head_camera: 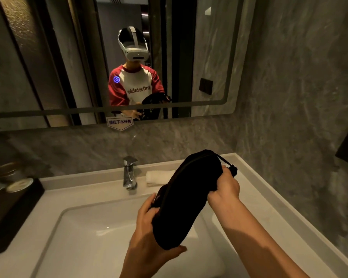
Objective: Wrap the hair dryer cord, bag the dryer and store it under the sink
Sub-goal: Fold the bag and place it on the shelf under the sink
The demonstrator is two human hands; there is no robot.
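Dim bathroom, grey stone walls, white counter [255,189] with the sink [84,227] set into it and a mirror [48,57] above. We hold the black bag [185,199] in the air over the right half of the sink, slanting from near the tap [130,173] side down toward us. Left hand [149,229] is wrapped under the lower end, fingers closed on the cloth. Right hand [225,187] is clamped on the gathered mouth at the upper end, with the drawstring [228,164] loop sticking out past the knuckles. Bag looks full and firm, so we judge the dryer is inside; dryer and cord themselves are hidden, and we cannot tell whether the mouth is fully cinched. Risks: if the string is left loose, the dryer or a cord loop could slide out on the way down to the cupboard; a slip of the left hand would drop the load into the sink, hard on the dryer. A rolled towel [159,177] lies at the back edge of the counter, just behind the bag, and could be swept off.
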